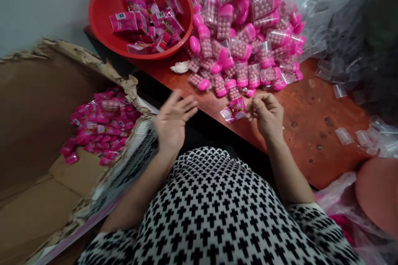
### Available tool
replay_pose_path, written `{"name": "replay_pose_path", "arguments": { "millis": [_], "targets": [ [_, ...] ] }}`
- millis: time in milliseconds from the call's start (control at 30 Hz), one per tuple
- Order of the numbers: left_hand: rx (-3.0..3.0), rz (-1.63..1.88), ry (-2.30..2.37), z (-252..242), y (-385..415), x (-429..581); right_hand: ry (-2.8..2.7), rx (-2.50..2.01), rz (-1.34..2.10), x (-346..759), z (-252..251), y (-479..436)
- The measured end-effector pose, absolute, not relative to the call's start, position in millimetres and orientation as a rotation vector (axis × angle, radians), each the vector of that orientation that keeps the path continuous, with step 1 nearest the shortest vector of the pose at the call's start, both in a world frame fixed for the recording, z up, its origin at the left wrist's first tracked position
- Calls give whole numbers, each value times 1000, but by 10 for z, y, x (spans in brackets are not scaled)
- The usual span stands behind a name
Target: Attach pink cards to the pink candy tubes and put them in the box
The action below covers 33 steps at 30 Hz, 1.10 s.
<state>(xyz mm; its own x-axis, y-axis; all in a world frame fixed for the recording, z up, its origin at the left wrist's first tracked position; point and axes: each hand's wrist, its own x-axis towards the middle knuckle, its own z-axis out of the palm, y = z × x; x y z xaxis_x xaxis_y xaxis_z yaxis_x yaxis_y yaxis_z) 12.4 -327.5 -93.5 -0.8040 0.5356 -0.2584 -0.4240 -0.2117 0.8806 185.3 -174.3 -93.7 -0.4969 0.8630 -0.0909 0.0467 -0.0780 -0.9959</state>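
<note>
My left hand (174, 122) is raised over the gap between the carton and the table, fingers spread and slightly blurred, with nothing in it. Over the table's near edge, the closed fingers of my right hand (268, 115) pinch the right edge of a small pink printed label (238, 108). Beside that label lies a second one (227, 114), partly overlapped. Just behind them is a clear bottle of pink candy balls (231, 90) with a pink cap, at the front of a large heap of similar candy bottles (242, 49).
Pink printed labels fill part of a red bowl (105, 29) at the back left. Left, a torn-edged carton (27, 91) holds pink-wrapped bottles (102, 122). Clear plastic tubes (343, 136) lie on the reddish table (306, 132) at right. A pink rounded object (379, 194) stands lower right.
</note>
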Motion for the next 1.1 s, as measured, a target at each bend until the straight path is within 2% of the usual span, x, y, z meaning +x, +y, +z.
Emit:
{"name": "replay_pose_path", "arguments": {
  "millis": [233,433,567,700,833,967,1100],
  "targets": [
    [1463,1179,1944,-1384,-2608,581,-1583,-1083,1572,2125,-1005,-1659],
    [1659,1043,2119,-1557,-2521,606,-1695,-1148,1449,2223,-1156,-1659],
    [1642,1156,2058,-1563,-2548,597,-1814,-1195,1319,2148,-1224,-1589],
    [1474,1357,1910,-1443,-2605,566,-1655,-1117,1651,2008,-1187,-1532],
    [817,1640,1628,-1306,-2703,550,-1432,-1060,1765,1858,-1074,-1582],
    [368,1508,1206,-1259,-2773,561,-1378,-1036,1839,1735,-1083,-1708],
    [170,1515,1137,-1263,-2830,502,-1633,-1030,1711,1686,-1171,-1679]
  ]
}}
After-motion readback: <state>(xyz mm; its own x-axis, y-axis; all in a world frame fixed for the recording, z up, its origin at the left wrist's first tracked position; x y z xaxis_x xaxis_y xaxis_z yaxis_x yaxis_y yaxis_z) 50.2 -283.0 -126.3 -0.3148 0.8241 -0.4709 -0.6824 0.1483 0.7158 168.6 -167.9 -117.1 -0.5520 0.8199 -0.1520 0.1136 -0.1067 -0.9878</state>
